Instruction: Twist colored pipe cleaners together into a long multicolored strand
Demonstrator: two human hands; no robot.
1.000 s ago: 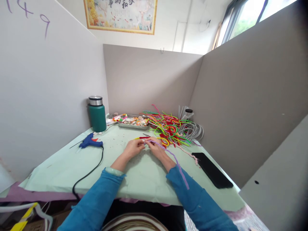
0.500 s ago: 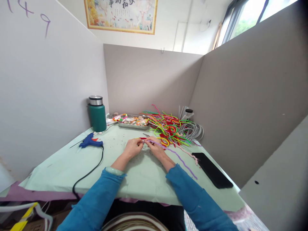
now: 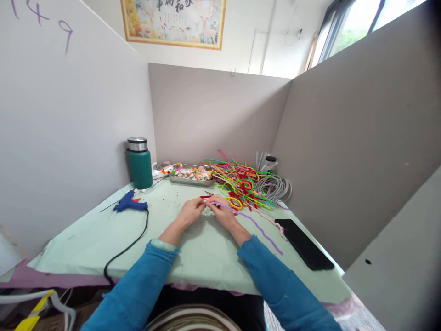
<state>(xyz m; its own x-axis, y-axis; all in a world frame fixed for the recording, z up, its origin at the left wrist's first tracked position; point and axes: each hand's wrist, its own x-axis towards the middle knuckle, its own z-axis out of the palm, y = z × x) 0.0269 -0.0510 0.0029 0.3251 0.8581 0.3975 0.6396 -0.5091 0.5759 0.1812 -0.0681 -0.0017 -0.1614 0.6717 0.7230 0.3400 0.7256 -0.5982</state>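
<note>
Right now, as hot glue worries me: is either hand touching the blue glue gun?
No, the glue gun lies apart while left hand and right hand pinch a purple pipe cleaner.

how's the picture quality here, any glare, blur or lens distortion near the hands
Head view: the window at top right is blown out to white; the wide lens bows the partition walls and darkens the right edge; shadows on the table are soft, no glare; the left hand and right hand pinching the purple pipe cleaner are sharp but small.
</note>
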